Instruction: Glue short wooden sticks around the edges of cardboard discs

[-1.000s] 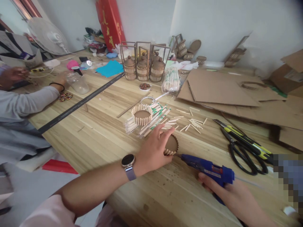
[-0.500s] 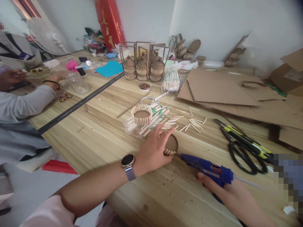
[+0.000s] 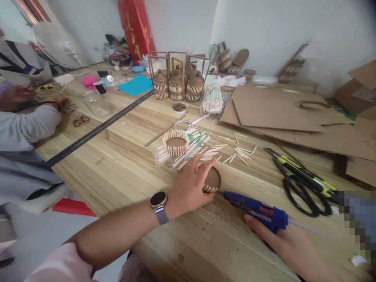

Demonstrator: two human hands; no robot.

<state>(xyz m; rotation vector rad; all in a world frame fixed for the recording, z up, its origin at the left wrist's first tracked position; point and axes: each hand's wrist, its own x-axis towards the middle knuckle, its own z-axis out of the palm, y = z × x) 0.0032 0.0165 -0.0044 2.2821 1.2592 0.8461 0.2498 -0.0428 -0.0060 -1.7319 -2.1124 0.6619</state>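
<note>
My left hand (image 3: pixel 190 188), with a watch on its wrist, grips a round brown disc (image 3: pixel 212 179) edged with short pale sticks along its near side. In my right hand (image 3: pixel 282 239) is a blue glue gun (image 3: pixel 255 209), its nozzle touching or very near the disc's front edge. Behind my left hand, a ring of upright sticks on a brown base (image 3: pixel 176 145) sits on plastic-wrapped sticks (image 3: pixel 194 147). Short loose sticks (image 3: pixel 242 154) lie scattered beyond the disc.
Black scissors (image 3: pixel 296 192) and a yellow-black cutter (image 3: pixel 308 174) lie at right, before cardboard sheets (image 3: pixel 273 109). Lidded stick baskets (image 3: pixel 176 84) stand at the back, near a bowl of brown beads (image 3: pixel 179 107). Another person's arms (image 3: pixel 29 125) rest at the left beside a clear jar (image 3: pixel 96 105).
The other person's hand has drawn back left from the clear jar, and a second bunch of colourful beads now shows beside it. My hands and the glue gun look almost still.
</note>
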